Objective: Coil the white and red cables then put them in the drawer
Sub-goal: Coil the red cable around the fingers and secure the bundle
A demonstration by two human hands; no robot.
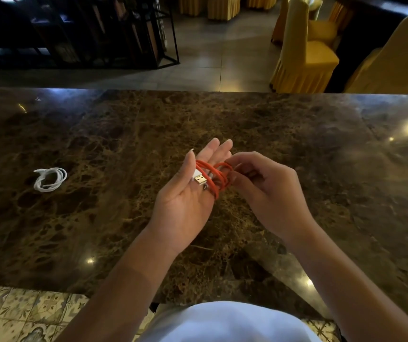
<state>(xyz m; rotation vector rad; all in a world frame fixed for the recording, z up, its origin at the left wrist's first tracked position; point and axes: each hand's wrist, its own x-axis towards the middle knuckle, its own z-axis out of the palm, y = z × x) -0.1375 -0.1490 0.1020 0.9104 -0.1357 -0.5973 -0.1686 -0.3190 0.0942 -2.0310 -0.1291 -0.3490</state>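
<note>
— Left hand (185, 193) first: we hold it palm up with the fingers out straight, and the red cable (216, 177) runs round those fingers in several loops. Its white USB plug (199, 179) lies across the palm side, just under the thumb.

— And our right hand (267, 191)?

— Fingers curled, pinching a loop of the red cable right beside the left fingers. We read it as feeding the last of the cord onto the bundle, though we can't see a loose tail from here.

— So where is the white cable (49, 179)?

— Well to the left of the left hand, lying alone on the marble worktop (297, 144). It already sits in a rough coil, untouched by either hand.

— Then the step in hand is the red one?

— Yes, by our judgement: the white looks done, the red is nearly wound, and nothing has gone in a drawer. We can't see any drawer in this view.

— What does the next move need?

— We would have to finish or tuck the end so the loops don't spring open, then slide the bundle off the straight fingers while the right hand keeps its pinch. The cord looks springy, so a slack grip could let it unwind. After that, pick up the white coil beyond the left hand and find the drawer.
</note>
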